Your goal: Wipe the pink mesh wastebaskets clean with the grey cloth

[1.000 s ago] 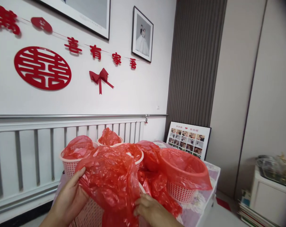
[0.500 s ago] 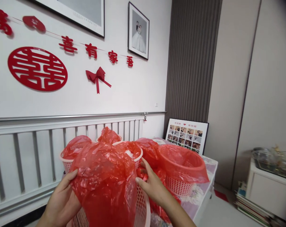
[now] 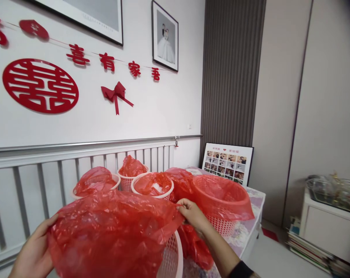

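A crinkled red plastic bag (image 3: pixel 111 235) is stretched wide over the nearest pink mesh basket (image 3: pixel 172 256). My left hand (image 3: pixel 33 253) grips the bag's left edge at the lower left. My right hand (image 3: pixel 192 212) pinches the bag's right edge, close to a red-lined pink basket (image 3: pixel 223 200). Both hands are closed on the plastic. The bag hides most of the near basket.
Three more pink baskets lined with red bags (image 3: pixel 153 185) stand behind on a floral-covered table (image 3: pixel 250 226). A white railing (image 3: pixel 76 158) runs along the wall. A framed photo collage (image 3: pixel 227 162) leans at the back. A white cabinet (image 3: pixel 331 227) and stacked books (image 3: pixel 308 247) are on the right.
My hands have moved apart, spreading the bunched bag out flat and wide over the near basket. The camera has shifted slightly right.
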{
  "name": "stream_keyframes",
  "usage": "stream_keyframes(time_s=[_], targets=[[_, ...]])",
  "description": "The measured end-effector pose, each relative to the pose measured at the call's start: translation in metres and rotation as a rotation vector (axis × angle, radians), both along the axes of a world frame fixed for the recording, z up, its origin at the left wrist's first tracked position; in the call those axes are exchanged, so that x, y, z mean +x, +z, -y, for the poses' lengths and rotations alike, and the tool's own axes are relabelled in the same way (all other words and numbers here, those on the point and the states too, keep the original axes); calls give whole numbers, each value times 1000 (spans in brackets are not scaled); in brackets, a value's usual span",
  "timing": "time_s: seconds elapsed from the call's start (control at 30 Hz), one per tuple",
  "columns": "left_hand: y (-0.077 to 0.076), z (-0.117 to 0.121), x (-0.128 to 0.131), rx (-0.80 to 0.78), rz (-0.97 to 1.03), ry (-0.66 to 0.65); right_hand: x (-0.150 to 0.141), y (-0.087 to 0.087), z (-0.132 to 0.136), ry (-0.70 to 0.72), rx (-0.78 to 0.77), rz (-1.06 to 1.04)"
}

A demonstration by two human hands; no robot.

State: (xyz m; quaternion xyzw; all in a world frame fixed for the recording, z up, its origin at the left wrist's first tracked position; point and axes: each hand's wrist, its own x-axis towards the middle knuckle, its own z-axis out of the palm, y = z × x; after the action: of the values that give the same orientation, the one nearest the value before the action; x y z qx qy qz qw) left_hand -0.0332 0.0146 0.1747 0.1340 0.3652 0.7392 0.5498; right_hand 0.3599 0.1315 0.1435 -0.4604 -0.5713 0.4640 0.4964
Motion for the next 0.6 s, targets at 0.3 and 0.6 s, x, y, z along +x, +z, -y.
stream_keyframes(time_s=[0.3, 0.6], targets=[[-24, 5, 11, 12, -602, -161, 20, 12, -6, -60, -9, 12], [-19, 7, 27, 61, -1104, -68, 18, 25, -7, 26, 311, 453]])
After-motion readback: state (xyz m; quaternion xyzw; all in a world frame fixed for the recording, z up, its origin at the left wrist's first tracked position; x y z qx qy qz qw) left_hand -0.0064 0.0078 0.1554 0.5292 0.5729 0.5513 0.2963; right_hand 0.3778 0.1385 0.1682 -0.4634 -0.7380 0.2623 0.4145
